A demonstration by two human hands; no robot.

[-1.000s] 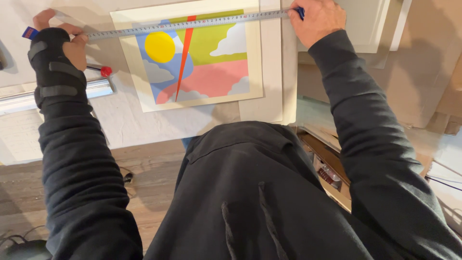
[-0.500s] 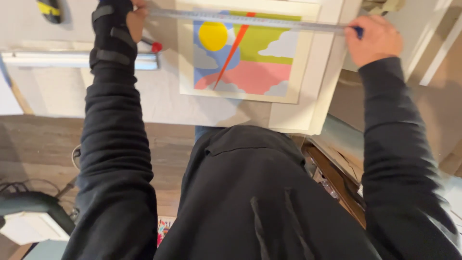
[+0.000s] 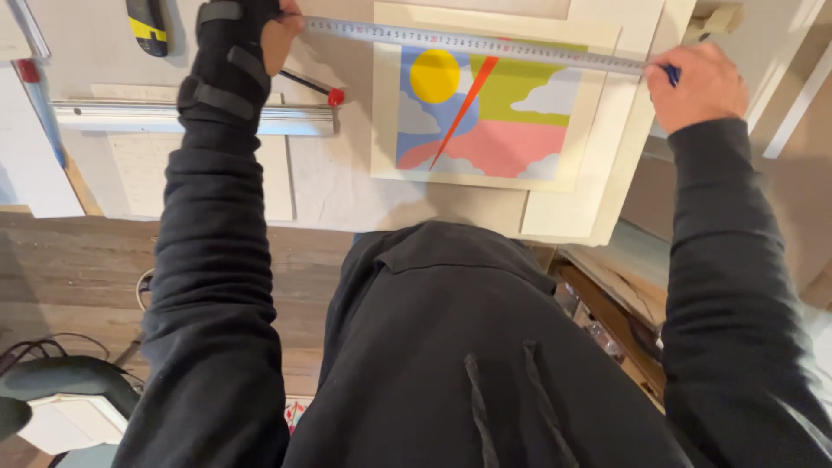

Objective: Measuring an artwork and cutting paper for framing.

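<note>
A long steel ruler (image 3: 468,45) lies across the top of a colourful print (image 3: 485,117) with a yellow sun, clouds, pink and green fields, set in a cream mat. My left hand (image 3: 276,33), wearing a black wrist brace, presses down the ruler's left end. At the ruler's right end my right hand (image 3: 700,85) holds a blue pen or pencil against the edge. The print rests on a white worktable (image 3: 338,191).
A metal rail cutter (image 3: 182,117) with a red-tipped tool (image 3: 334,95) lies left of the print. A yellow and black tool (image 3: 149,26) sits at the top left. Boards are stacked at right; wooden floor and cables below left.
The view has shifted so the print and ruler sit further right and higher. Both hands stay on the ruler's ends; the ruler now tilts down slightly to the right.
</note>
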